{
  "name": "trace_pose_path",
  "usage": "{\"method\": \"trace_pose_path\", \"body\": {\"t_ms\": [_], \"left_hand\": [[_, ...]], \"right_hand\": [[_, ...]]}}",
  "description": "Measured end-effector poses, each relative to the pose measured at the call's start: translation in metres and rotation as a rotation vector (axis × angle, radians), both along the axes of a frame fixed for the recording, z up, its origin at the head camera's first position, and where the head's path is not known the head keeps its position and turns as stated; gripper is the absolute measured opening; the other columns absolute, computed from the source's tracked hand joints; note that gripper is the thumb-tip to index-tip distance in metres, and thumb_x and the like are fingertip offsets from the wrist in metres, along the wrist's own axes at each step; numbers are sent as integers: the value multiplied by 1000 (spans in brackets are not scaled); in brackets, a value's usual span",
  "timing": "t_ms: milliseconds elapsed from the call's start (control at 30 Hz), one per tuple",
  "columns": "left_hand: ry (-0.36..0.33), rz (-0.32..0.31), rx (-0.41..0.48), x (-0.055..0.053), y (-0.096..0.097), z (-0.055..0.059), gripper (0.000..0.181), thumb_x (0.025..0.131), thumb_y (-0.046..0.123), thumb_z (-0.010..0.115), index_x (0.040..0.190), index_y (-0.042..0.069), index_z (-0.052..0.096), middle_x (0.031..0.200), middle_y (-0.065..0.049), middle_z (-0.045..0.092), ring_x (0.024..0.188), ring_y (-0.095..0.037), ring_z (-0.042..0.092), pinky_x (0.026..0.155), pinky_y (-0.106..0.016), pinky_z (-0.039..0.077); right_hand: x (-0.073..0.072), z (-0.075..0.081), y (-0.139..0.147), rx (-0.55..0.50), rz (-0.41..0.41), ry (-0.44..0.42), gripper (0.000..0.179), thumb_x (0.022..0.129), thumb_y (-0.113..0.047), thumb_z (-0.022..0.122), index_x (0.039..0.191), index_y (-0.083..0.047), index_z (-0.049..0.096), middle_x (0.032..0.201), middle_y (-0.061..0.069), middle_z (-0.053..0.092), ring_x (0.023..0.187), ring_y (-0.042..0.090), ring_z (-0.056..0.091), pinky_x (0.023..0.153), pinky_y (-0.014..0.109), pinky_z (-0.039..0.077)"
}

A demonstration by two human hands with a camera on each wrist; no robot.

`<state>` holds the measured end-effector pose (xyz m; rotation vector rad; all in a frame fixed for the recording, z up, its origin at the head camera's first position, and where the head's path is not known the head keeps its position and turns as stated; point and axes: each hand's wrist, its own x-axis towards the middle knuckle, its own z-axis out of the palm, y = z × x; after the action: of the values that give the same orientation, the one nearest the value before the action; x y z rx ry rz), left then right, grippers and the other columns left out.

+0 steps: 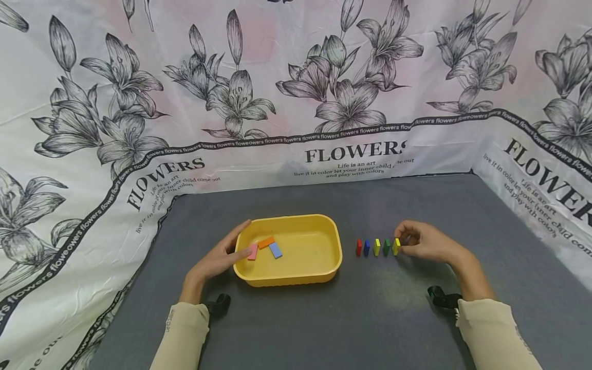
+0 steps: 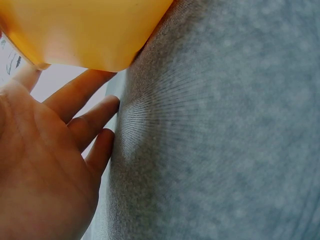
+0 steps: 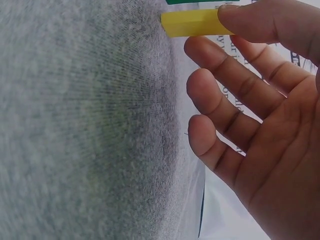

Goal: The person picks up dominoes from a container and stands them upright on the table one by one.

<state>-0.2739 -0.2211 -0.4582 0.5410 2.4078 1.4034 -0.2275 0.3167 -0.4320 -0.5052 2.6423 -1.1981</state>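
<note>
My right hand pinches a yellow domino block between thumb and fingers, its lower end at the table. In the head view, this yellow piece stands upright at the right end of a row with a red block, a blue block, another yellow block and a green block. My left hand holds the left end of a yellow plastic tray, thumb over the rim and fingers along the outer wall. Inside lie a pink block by the thumb, an orange block and a light blue block.
A dark grey cloth covers the table. White curtain fabric printed with flowers and lettering encloses the back and both sides. Black straps with camera mounts sit at both wrists.
</note>
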Motion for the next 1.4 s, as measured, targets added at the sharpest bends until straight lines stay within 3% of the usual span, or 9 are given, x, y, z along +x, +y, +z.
{"method": "trace_pose_path", "body": {"t_ms": [833, 967, 1167, 1400], "left_hand": [[-7, 0, -1, -2, -1, -1, 75, 98, 41, 64, 160, 42, 22, 170, -3, 23, 150, -35, 34, 122, -63, 26], [-2, -6, 4, -2, 0, -1, 74, 99, 39, 64, 160, 42, 22, 169, -3, 24, 150, -35, 35, 122, -63, 27], [-2, -3, 5, -1, 0, -1, 74, 99, 36, 64, 160, 42, 23, 169, -2, 23, 150, -35, 34, 122, -63, 26], [-4, -1, 0, -1, -1, 0, 74, 99, 40, 65, 160, 43, 23, 169, -3, 25, 148, -35, 36, 122, -63, 27]], "right_hand": [[4, 8, 1, 28, 9, 57, 28, 90, -7, 75, 114, -4, 60, 111, 14, 67, 78, 12, 62, 69, 29, 52], [5, 10, 2, 56, 12, 101, 27, 90, 0, 69, 115, -5, 62, 114, 13, 67, 85, 11, 61, 71, 29, 52], [5, 16, 0, 93, -12, 169, 35, 91, 10, 54, 122, -5, 64, 121, 15, 67, 95, 22, 59, 68, 29, 51], [1, 23, -13, 131, -159, 372, 35, 95, 6, 51, 121, -10, 67, 120, 14, 70, 90, 17, 58, 76, 32, 50]]}}
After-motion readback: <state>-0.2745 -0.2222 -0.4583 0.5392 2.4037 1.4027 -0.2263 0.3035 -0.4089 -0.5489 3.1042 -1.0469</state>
